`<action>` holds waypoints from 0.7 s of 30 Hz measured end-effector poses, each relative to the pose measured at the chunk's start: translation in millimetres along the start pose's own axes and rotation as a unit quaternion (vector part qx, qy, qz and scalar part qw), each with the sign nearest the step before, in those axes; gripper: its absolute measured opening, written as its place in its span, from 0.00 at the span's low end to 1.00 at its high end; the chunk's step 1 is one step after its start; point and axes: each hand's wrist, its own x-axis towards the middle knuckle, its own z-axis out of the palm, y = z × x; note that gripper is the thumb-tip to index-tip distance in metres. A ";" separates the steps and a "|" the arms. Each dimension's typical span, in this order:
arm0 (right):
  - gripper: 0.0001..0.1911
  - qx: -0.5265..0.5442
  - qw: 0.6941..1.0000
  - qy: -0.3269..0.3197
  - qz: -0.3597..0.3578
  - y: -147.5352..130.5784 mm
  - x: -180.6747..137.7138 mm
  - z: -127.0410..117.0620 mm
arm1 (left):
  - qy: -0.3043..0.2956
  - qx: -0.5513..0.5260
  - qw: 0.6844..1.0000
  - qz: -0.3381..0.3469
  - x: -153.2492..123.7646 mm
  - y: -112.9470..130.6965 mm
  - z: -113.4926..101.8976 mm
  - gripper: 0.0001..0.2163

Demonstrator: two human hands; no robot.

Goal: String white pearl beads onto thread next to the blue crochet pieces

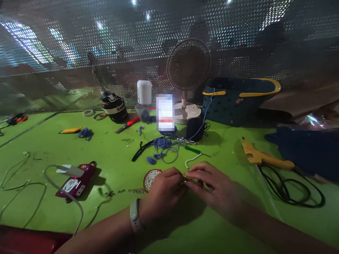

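My left hand (162,192) and my right hand (209,185) meet fingertip to fingertip low over the green table (111,215). Both are pinched closed on a thin string of pearl beads (191,161), whose free end curls up past my right fingers. A round lid filled with small beads (150,178) lies just left of my left hand. A white band sits on my left wrist. Beyond the hands lie blue crochet flowers with loose yarn (161,146) and a green crochet hook (197,151).
A yellow glue gun (261,157) with a black cord lies at right. A maroon device (76,181) with white cables lies at left. Behind stand a phone (165,113), a small fan (187,76), a dark yarn ball (195,128), a blue basket (238,100), a bottle (113,106).
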 end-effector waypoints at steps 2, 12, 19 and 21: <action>0.07 0.006 0.999 0.018 -0.045 0.2 0.1 3.2 | 0.004 0.014 1.000 0.002 -0.1 0.7 3.2 0.09; 0.17 0.333 0.939 -0.018 0.084 -30.2 -0.8 -24.6 | -0.014 -0.099 0.994 -0.038 2.3 -7.5 1.7 0.05; 0.23 0.374 0.912 -0.064 0.153 -36.8 -1.9 -59.7 | -0.033 0.009 0.999 -0.036 12.0 -14.3 -1.0 0.08; 0.24 0.394 0.897 -0.079 0.183 -37.4 -6.4 -68.1 | -0.049 0.056 0.997 -0.023 14.3 -16.4 -0.6 0.09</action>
